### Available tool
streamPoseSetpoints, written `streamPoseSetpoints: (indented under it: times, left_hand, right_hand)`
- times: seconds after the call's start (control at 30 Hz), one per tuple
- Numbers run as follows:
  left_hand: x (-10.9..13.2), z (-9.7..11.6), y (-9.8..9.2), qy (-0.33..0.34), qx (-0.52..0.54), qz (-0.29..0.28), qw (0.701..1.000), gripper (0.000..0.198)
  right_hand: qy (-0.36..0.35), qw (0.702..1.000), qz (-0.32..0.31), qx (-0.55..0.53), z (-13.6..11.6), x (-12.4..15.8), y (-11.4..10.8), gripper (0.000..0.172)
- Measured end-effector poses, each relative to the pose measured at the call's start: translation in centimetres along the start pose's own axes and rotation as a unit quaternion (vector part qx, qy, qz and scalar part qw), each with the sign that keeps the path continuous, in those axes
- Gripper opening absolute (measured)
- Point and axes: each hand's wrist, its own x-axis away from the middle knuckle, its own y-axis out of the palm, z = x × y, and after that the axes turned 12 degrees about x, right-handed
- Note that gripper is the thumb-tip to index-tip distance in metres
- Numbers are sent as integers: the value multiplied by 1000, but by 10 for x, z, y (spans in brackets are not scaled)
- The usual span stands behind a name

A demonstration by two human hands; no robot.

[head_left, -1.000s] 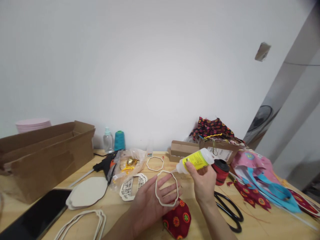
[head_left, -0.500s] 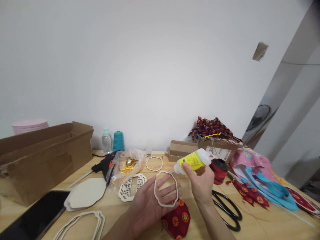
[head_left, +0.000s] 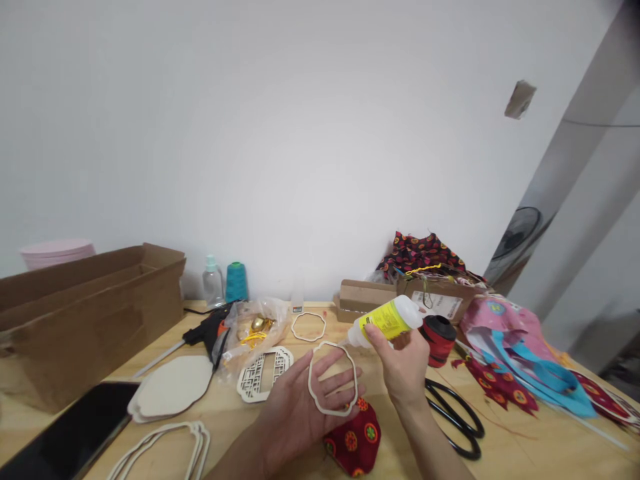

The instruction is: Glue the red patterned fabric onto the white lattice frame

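Observation:
My left hand (head_left: 300,407) is turned palm up with its fingers spread, and a thin white scalloped frame (head_left: 311,393) rests across the palm and fingers. My right hand (head_left: 406,363) grips a white glue bottle with a yellow label (head_left: 385,321), tilted so its nozzle meets the frame's upper right edge. Beneath and beside my left hand lies a dark red patterned fabric piece (head_left: 354,443). A lattice-cut white panel (head_left: 251,379) lies left of the fingers, and another thin scalloped frame (head_left: 295,332) sits farther back.
At the left are a cardboard box (head_left: 100,320), a black phone (head_left: 70,427), white plates (head_left: 173,387), more frames (head_left: 197,443) and a glue gun (head_left: 205,333). Black-handled scissors (head_left: 457,420), a red thread spool (head_left: 438,341) and coloured fabrics (head_left: 510,327) occupy the right.
The view has shifted very slightly. The bottle's nozzle stays at the upper right part of the frame, and both hands are almost where they were.

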Motion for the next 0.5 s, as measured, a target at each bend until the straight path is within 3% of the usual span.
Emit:
streamPoseSetpoints:
  times: [0.5]
  left_hand:
    - [0, 0, 0, 4, -14, 2, 1000, 58]
  right_hand:
    - [-10, 1000, -6, -20, -4, 0, 0, 29]
